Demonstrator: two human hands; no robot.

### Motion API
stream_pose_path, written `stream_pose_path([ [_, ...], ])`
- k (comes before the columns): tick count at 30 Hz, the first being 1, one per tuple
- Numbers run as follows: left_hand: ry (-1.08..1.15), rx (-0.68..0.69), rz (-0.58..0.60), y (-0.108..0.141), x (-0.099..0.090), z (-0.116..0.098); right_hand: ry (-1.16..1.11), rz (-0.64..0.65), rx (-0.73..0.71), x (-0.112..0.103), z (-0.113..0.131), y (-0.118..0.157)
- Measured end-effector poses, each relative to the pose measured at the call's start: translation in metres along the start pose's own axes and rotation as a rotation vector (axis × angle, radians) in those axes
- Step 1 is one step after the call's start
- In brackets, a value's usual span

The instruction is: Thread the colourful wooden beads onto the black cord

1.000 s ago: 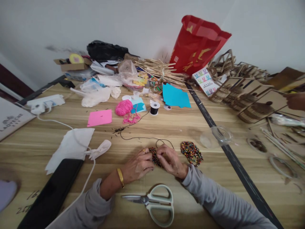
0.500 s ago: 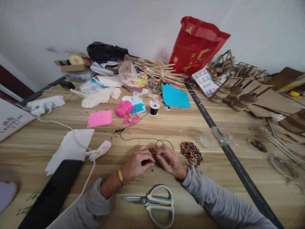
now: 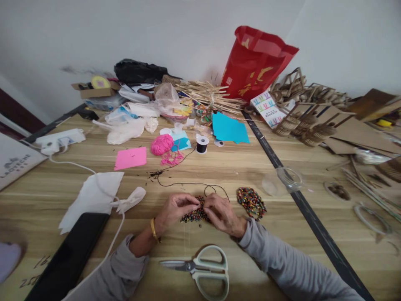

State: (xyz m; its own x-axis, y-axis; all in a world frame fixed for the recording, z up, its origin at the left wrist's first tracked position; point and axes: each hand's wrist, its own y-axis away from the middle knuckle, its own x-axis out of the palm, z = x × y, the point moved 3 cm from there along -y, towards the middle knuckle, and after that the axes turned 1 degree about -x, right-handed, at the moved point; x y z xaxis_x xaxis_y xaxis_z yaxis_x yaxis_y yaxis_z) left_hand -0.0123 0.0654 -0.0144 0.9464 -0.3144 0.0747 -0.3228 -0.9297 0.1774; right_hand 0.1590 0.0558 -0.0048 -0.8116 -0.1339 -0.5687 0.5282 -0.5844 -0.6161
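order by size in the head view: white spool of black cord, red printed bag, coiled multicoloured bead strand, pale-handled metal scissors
1. Red printed bag
2. Pale-handled metal scissors
3. Coiled multicoloured bead strand
4. White spool of black cord

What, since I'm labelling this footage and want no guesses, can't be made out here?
Head view: whether the left hand pinches anything; too small at its fingertips.
Head view: where the thin black cord ends; the right hand hides part of its path.
Head view: how many small, round, multicoloured loose beads there are; both hands cover some.
Head view: the rest of the white, lettered box; the left edge cuts it off.
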Motion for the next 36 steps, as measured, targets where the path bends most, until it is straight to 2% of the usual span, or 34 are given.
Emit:
stream_pose_path([
  [36, 0.006, 0.023, 0.060, 0.0000, 0.0026, 0.0014, 0.009, 0.034, -0.007, 0.0041, -0.0031, 0.0025],
])
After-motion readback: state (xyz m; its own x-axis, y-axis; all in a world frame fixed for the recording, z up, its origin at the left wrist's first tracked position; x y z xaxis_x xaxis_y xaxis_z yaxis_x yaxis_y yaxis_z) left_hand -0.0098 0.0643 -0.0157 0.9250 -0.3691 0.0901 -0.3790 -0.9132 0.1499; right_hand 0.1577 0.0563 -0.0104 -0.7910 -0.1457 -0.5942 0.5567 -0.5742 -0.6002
